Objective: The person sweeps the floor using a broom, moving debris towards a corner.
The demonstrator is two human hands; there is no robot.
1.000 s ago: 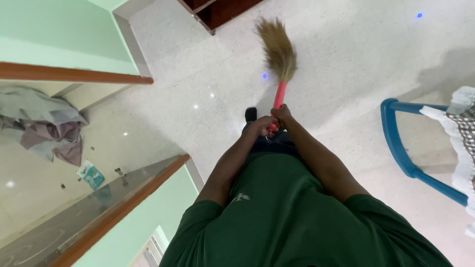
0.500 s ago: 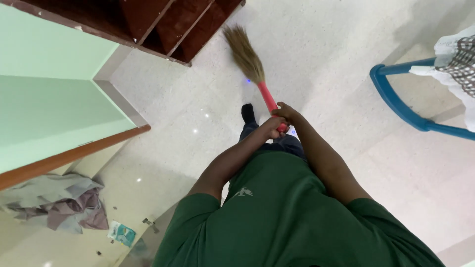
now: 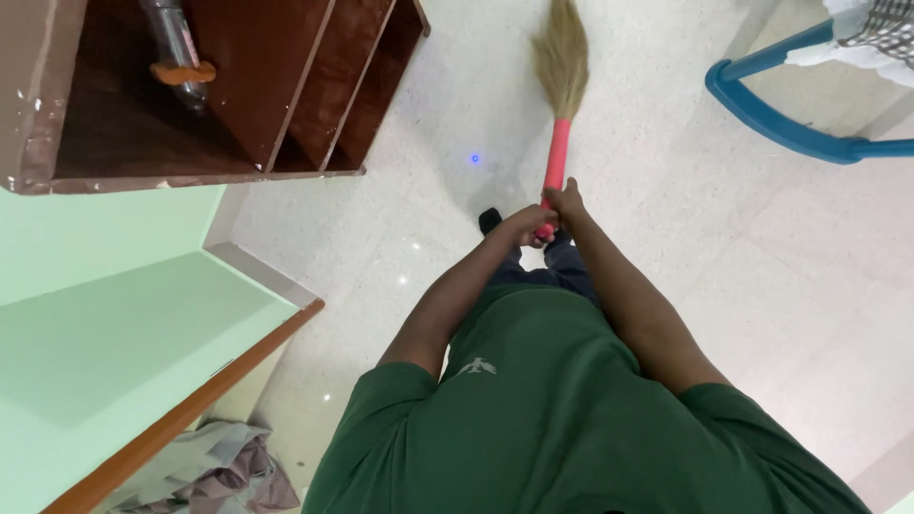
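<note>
- Hands: the left hand (image 3: 526, 227) and the right hand (image 3: 567, 202) are both clamped round the low end of the broom's pink handle (image 3: 555, 171), the right just above the left, both close in front of the person's green shirt (image 3: 562, 409).
- Broom (image 3: 560, 90): half a second ago it leaned away to the left from the hands; now it points almost straight ahead of them, its straw-coloured bristle head (image 3: 562, 52) resting on or just over the pale speckled floor (image 3: 666, 190); contact cannot be told.
- Judgement: that swing of the head from left to centre reads as one sweeping stroke carried across the floor, with the grip unchanged throughout.
- Foot: a dark shoe tip (image 3: 489, 220) shows just left of the hands, as it did before.
- View: the whole scene has shifted. The dark wooden shelf unit (image 3: 286, 95) now lies well to the left of the broom and fills more of the picture, with a bottle (image 3: 176, 48) lying in one of its compartments.
- Right of the broom: the blue chair frame (image 3: 771, 114) has moved up toward the top corner, with a checked cloth (image 3: 881, 24) on it.
- Far lower left of the broom: a crumpled grey cloth (image 3: 214, 471) lies beyond the green wall (image 3: 124, 333) with its brown wooden edge.
</note>
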